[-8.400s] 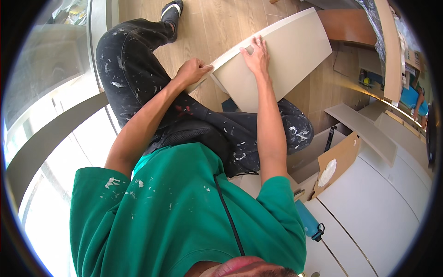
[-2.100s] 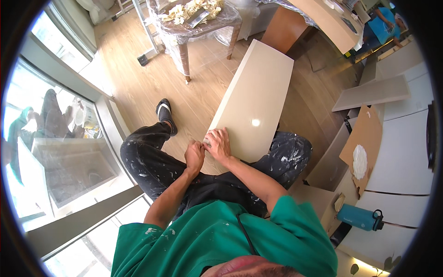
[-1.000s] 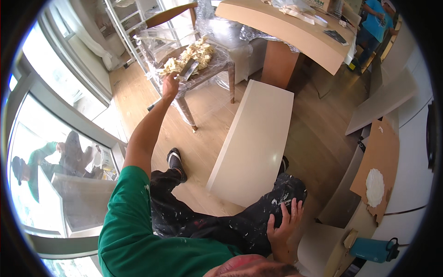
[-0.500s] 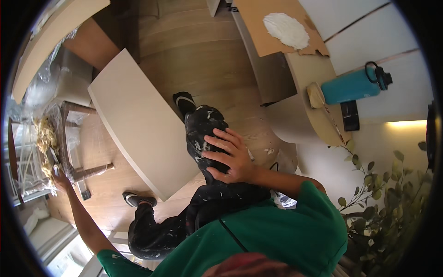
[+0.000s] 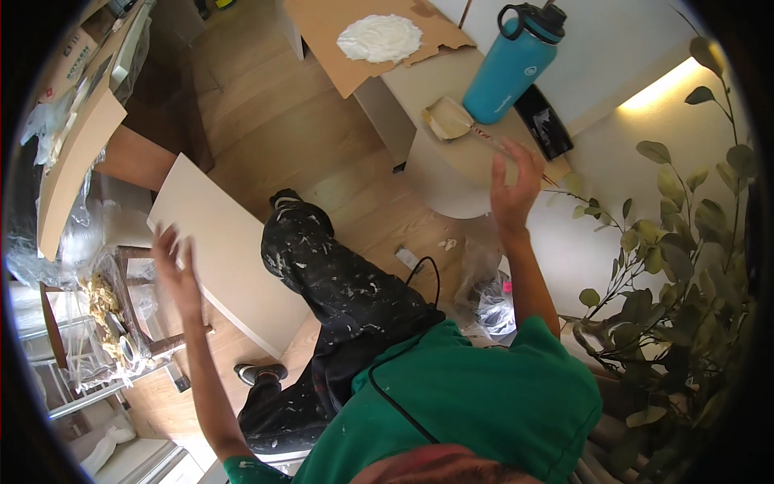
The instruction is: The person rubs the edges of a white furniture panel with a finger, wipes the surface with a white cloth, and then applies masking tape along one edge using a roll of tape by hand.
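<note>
My left hand (image 5: 177,273) is raised over the edge of a pale board (image 5: 234,258), its fingers apart and slightly blurred, holding nothing. My right hand (image 5: 516,192) reaches up at the desk's rounded end, thumb and fingers apart. Just beyond it, on the desk (image 5: 411,85), lies a tool with a squarish beige head (image 5: 447,119) and a thin striped handle that passes behind my fingers; I see no grip on it. A blue bottle (image 5: 509,73) with a black lid stands beside that head. A black tray-like case (image 5: 542,121) lies to its right.
White paste (image 5: 379,39) is spread on cardboard (image 5: 322,48) at the desk's far end. A leafy plant (image 5: 685,242) fills the right side. Plastic-wrapped furniture (image 5: 133,298) with crumpled yellowish scraps (image 5: 101,302) stands at left. A clear bag (image 5: 493,302) sits by my leg.
My right hand has left my knee and risen toward the desk's end. My left hand has come away from the yellowish scraps, up and to the right. The view has shifted rightward.
</note>
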`<state>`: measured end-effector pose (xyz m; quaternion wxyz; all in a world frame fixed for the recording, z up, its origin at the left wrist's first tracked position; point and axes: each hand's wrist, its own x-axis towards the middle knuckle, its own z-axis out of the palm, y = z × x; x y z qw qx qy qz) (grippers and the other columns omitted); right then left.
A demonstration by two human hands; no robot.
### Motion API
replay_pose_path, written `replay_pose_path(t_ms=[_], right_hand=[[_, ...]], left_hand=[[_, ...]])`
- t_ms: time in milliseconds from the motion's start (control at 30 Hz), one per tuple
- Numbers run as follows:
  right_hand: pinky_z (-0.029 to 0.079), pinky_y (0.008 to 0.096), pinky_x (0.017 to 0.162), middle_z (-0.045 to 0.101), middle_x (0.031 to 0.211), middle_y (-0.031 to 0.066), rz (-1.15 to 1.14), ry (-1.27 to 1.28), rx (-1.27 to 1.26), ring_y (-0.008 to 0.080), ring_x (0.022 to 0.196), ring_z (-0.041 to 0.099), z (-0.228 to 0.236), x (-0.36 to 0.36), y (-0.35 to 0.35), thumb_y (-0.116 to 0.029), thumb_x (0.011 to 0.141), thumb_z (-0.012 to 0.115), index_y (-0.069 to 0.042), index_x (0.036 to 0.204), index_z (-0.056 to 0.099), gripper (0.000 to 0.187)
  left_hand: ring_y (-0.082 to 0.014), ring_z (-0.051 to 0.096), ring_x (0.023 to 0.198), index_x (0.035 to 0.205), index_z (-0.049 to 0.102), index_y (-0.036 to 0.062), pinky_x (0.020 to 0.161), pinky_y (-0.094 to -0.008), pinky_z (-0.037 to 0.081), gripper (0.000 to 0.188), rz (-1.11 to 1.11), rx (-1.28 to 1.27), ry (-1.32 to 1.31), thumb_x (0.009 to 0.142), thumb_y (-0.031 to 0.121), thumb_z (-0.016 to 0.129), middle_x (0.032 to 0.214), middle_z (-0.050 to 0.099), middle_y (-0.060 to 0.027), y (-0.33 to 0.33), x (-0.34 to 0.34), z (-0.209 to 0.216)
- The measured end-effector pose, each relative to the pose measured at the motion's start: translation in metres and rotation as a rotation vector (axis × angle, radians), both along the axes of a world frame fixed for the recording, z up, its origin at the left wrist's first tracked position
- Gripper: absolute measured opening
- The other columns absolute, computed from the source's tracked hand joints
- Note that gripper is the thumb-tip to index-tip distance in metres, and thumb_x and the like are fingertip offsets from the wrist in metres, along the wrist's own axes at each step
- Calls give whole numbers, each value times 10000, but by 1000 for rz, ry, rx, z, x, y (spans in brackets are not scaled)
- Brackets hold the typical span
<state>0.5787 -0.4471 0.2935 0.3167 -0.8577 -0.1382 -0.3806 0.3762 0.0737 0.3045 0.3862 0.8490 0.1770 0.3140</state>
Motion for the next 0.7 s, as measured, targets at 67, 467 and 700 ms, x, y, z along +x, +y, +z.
replay_pose_path(t_ms=[67,467,700], right_hand=[[450,442,977,672,1120,146,-46,64,-34,341,1091,581,0,12,-30,-164,903,717,-33,1187,690,314],[470,434,906,678,1048,130,27,241,-237,333,1016,592,-22,43,-52,-98,842,745,-30,1089,733,256],[466,434,840,660,933,112,9,147,-149,329,921,590,-10,42,-53,-66,856,722,-37,1029,734,176]], left_hand=[[-275,548,1286,1534,381,70,1106,-424,440,733,-225,-15,-2,907,112,758,1403,557,-156,-81,58,12],[-429,445,1365,1619,143,57,1135,-479,394,1282,-626,146,120,662,343,948,1468,460,-268,-337,260,-19],[-377,488,1273,1607,182,41,1114,-460,375,1172,-604,217,127,719,288,904,1325,534,-212,-336,274,-32]])
